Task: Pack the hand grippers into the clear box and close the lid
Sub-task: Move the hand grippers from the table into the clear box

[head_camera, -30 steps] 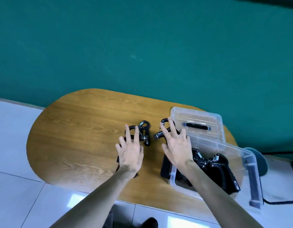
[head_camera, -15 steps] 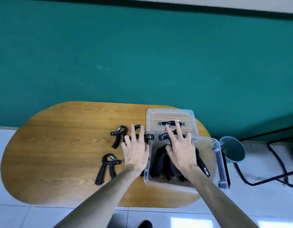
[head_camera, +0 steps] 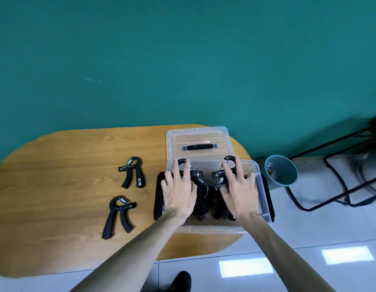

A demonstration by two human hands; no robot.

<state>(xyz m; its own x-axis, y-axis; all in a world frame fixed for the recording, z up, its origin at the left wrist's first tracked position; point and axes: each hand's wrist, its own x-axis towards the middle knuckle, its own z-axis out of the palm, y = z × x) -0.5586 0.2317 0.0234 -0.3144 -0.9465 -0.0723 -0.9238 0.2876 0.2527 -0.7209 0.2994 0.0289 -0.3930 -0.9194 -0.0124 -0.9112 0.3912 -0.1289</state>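
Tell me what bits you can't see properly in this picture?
- Head view: the left hand and right hand cover much of the hand grippers in the clear box, so their count is unclear.
- Whether each hand is actually gripping one is hidden under the palms.
- The bin's contents are too small to identify.
- The black frame is cut off by the right edge.

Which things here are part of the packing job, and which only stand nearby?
Part of the job: clear box, lid, two hand grippers on the table, grippers under the left hand and right hand.

Nearby only: teal bin, black metal frame.
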